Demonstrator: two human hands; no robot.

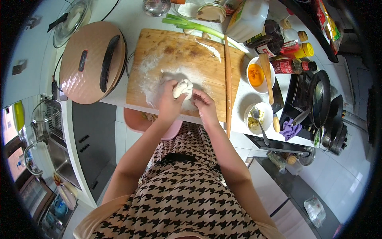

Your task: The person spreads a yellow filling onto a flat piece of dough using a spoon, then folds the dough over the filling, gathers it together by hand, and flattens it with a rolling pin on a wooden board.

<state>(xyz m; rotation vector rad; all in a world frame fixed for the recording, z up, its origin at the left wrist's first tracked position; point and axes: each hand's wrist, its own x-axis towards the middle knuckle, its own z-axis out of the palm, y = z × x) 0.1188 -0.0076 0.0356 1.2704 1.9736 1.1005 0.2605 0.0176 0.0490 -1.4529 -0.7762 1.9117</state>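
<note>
A folded lump of white dough [182,88] is held above the floured wooden cutting board [179,47]. My left hand [171,97] grips it from the left, thumb and fingers around its side. Beside the dough's right edge is my right hand [205,103], fingers curled and thumb near the fingertips; whether it touches the dough is hard to tell. White flour [149,86] is spread on the board around and under the hands. A long wooden rolling pin [228,83] lies along the board's right side.
A round electric griddle [89,62] stands left. Green onion [200,27] lies behind the board. To the right are a bowl of orange liquid [256,76], a bowl with a spoon [265,112], a cleaver [277,98] and bottles. A pink basin [134,119] sits below the counter edge.
</note>
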